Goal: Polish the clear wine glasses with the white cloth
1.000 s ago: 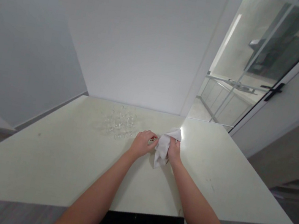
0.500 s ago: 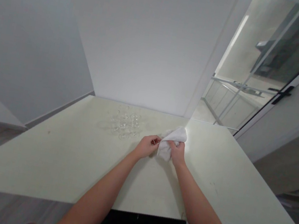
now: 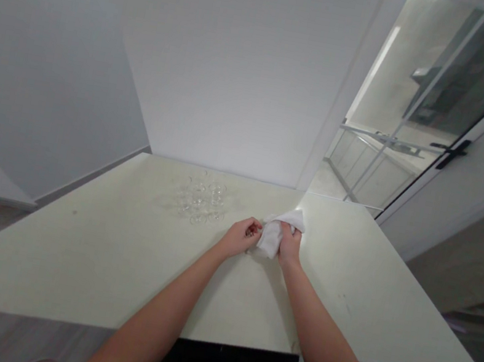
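My left hand (image 3: 241,236) is curled round a small clear glass cup (image 3: 252,231), most of it hidden by the fingers and the cloth. My right hand (image 3: 289,244) grips a white cloth (image 3: 270,238), bunched against the cup, with one folded corner sticking up past the fingers. Both hands are close together over the middle of the pale table (image 3: 116,258). To the left of them stands a group of several clear glass cups (image 3: 199,195), hard to make out against the tabletop.
A white wall (image 3: 241,81) rises behind the table's far edge. On the right is a glazed door with a black handle (image 3: 453,154), with a kitchen seen through the panes. Small dark marks (image 3: 345,299) show on the tabletop at right.
The cloth has shifted and its raised corner has folded lower over my right hand. My left hand has turned slightly and moved a little right. The group of cups stays put.
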Demonstrator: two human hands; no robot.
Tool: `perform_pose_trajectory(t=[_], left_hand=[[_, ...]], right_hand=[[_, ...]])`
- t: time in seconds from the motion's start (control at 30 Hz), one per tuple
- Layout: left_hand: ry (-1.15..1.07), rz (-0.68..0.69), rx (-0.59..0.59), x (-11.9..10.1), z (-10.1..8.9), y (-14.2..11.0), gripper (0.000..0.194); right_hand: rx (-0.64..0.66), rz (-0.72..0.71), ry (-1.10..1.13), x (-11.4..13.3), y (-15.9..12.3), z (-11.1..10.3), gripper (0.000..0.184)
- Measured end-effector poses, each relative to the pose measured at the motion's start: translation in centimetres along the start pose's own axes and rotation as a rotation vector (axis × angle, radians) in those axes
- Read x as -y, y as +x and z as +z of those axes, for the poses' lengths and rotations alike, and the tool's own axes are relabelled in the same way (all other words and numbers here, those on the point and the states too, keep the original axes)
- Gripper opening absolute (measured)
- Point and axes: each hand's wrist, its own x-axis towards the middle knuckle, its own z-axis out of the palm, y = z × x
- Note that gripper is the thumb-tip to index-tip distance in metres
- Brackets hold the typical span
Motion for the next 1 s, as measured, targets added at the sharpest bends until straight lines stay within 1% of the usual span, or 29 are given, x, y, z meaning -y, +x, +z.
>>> perform_pose_trajectory(t=[0.07, 0.13, 0.33, 0.5, 0.67, 0.7, 0.73, 0.83, 0.9, 0.97, 1.0], left_hand=[[0.073, 0.014, 0.063, 0.0, 0.1, -0.2, 0.017], [0.114, 0.018, 0.097, -0.1, 0.2, -0.3, 0.016], [0.112, 0.001, 0.095, -0.5, 0.2, -0.3, 0.016], [0.051, -0.065, 0.100, -0.8, 0.1, -0.4, 0.014], [-0.065, -0.143, 0.083, -0.8, 0.3, -0.3, 0.010], [-0.117, -0.170, 0.079, -0.8, 0.3, -0.2, 0.011], [-0.183, -0.209, 0.070, -0.8, 0.3, -0.1, 0.017], [-0.408, -0.391, 0.020, -0.6, -0.3, 0.2, 0.038], [-0.512, -0.503, -0.006, -0.5, -0.9, 0.4, 0.046], [-0.544, -0.538, -0.025, -0.4, -1.5, 0.5, 0.052], [-0.537, -0.524, -0.050, -0.5, -1.6, 0.5, 0.054]], right_hand=[[0.013, -0.021, -0.025, 0.1, -0.1, 0.0, 0.038], [0.024, -0.046, -0.051, 0.2, -0.1, -0.1, 0.036], [0.044, -0.039, -0.055, 0.2, -0.1, -0.1, 0.035], [0.069, -0.033, -0.067, 0.0, -0.2, -0.1, 0.038], [0.083, -0.077, -0.164, -0.1, -0.1, -0.3, 0.040], [0.091, -0.078, -0.177, -0.2, -0.1, -0.4, 0.040], [0.102, -0.078, -0.185, -0.2, 0.0, -0.5, 0.041], [0.142, -0.077, -0.212, -0.1, 0.0, -0.8, 0.045], [0.206, -0.071, -0.228, 0.0, -0.2, -0.8, 0.046], [0.257, -0.066, -0.236, 0.0, -0.4, -0.8, 0.043], [0.262, -0.060, -0.234, 0.0, -0.4, -0.7, 0.042]])
